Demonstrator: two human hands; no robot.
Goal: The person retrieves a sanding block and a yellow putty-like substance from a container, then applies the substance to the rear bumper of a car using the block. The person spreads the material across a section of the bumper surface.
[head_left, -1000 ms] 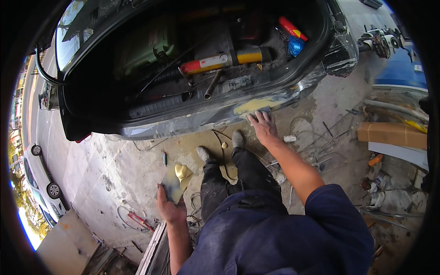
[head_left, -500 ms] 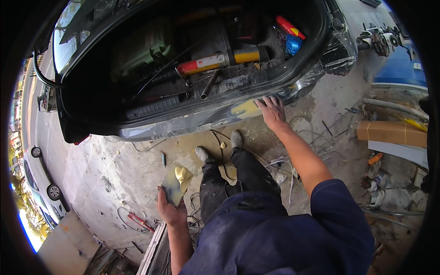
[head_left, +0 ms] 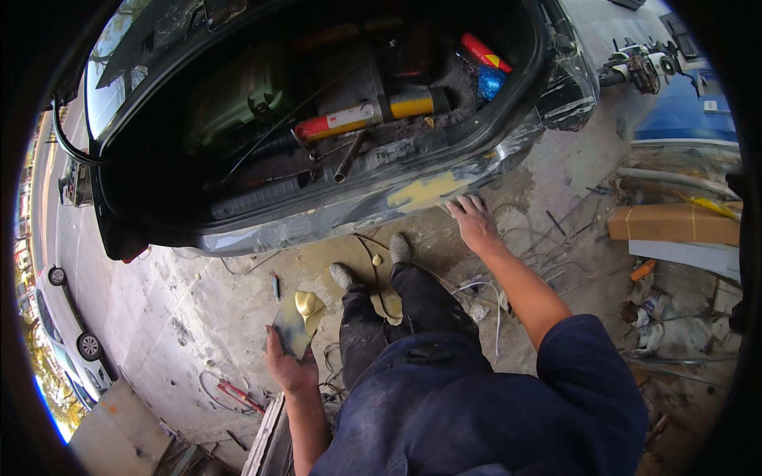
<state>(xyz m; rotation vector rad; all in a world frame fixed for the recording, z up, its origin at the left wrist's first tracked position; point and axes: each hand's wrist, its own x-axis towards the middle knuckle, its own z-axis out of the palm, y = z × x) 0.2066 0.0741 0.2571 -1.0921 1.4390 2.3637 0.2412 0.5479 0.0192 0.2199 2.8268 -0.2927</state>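
My left hand (head_left: 295, 370) grips a flat mixing board (head_left: 291, 334), its thumb over the edge. On the board's far right corner sits a mound of pale yellow body filler (head_left: 308, 303). My right hand (head_left: 478, 224) is by the lower edge of the car's rear bumper (head_left: 359, 209), fingers bent and drawn together. Whatever they pinch is hidden beneath them. Just left of and beyond that hand, a streaky yellow filler patch (head_left: 425, 191) covers part of the bumper.
The open trunk holds a red and yellow tube (head_left: 337, 120), a metal pipe (head_left: 349, 157) and a green case (head_left: 246, 103). Cables (head_left: 373, 258) cross the floor around my feet. A cardboard box (head_left: 675, 223) lies right; red-handled pliers (head_left: 238, 394) lie left.
My right hand has come off the filler patch toward me, down to the bumper's lower edge. More of the patch shows, spread wider. The left hand still holds the board. The view has shifted slightly.
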